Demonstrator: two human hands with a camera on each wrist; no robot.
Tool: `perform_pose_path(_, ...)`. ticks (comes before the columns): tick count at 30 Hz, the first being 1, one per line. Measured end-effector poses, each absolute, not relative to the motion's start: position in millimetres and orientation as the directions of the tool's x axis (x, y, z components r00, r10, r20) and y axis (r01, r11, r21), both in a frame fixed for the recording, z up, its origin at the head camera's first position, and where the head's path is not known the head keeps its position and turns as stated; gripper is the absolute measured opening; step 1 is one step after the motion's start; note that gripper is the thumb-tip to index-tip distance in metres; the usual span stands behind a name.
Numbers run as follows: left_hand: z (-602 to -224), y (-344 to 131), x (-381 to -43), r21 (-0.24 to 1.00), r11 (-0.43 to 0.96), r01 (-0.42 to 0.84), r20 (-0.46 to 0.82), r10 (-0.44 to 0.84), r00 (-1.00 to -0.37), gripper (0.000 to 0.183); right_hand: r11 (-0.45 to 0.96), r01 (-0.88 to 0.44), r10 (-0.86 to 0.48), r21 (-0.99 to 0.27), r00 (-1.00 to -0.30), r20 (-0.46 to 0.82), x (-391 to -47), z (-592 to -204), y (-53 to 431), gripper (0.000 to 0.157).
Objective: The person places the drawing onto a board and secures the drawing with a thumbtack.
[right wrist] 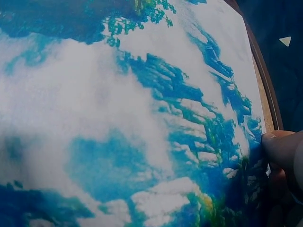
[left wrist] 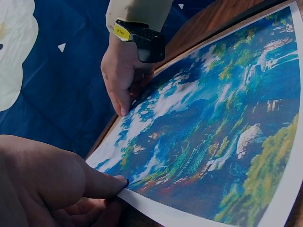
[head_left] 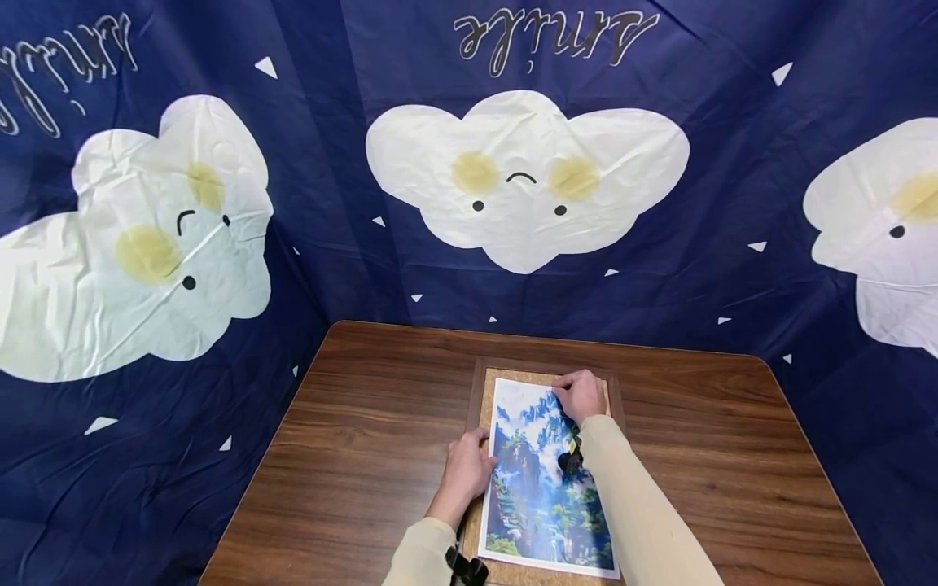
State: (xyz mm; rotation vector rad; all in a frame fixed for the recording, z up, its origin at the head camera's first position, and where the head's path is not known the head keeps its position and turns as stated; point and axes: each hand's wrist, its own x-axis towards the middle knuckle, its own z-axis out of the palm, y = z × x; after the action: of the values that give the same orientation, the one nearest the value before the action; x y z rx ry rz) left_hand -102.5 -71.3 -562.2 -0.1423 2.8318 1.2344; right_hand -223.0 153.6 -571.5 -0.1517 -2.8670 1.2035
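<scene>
A landscape print (head_left: 538, 480) with a white border, showing blue mountains, mist and trees, lies over a brown-framed cork board (head_left: 489, 399). Along the print's left edge, my left hand (head_left: 466, 465) pinches it; in the left wrist view the thumb (left wrist: 106, 183) lies on top and the other fingers are curled below the edge. My right hand (head_left: 584, 396) pinches the print's top edge, near the board's upper right. In the right wrist view, its thumb (right wrist: 281, 144) presses at the paper's edge, with the fingers partly hidden in shadow.
The board rests on a dark wooden table (head_left: 352, 456) with rounded far corners. A navy curtain (head_left: 322, 203) with white clouds hangs behind and on both sides. Each wrist wears a small black camera, the right one (head_left: 570, 457) over the print.
</scene>
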Motion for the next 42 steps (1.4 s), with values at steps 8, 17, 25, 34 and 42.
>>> perform_pose_path(8, -562.4, -70.7, -103.9, 0.724, 0.68, -0.11, -0.088, -0.067, -0.994, 0.038, 0.682, 0.112, 0.135, -0.723, -0.991, -0.027, -224.0, -572.4, 153.1, 0.004)
perform_pose_path(17, -562.1, -70.7, -105.1, 0.73, 0.676, -0.101, -0.085, -0.057, -0.995, 0.039, 0.646, 0.151, 0.162, -0.748, -0.985, -0.059, -224.6, -571.4, 153.5, 0.004)
perform_pose_path(25, -562.2, -71.8, -104.4, 0.73, 0.676, -0.095, -0.079, -0.055, -0.995, 0.04, 0.619, 0.192, 0.19, -0.762, -0.978, -0.092, -227.4, -569.3, 152.6, 0.004)
perform_pose_path(34, -561.9, -72.0, -104.7, 0.732, 0.672, -0.114, -0.1, -0.059, -0.993, 0.039, 0.594, 0.247, 0.221, -0.766, -0.965, -0.14, -228.0, -566.8, 149.2, 0.004)
perform_pose_path(42, -562.7, -70.1, -104.7, 0.728, 0.675, -0.12, -0.104, -0.064, -0.993, 0.039, 0.596, 0.256, 0.223, -0.761, -0.963, -0.149, -228.4, -565.1, 151.4, 0.006)
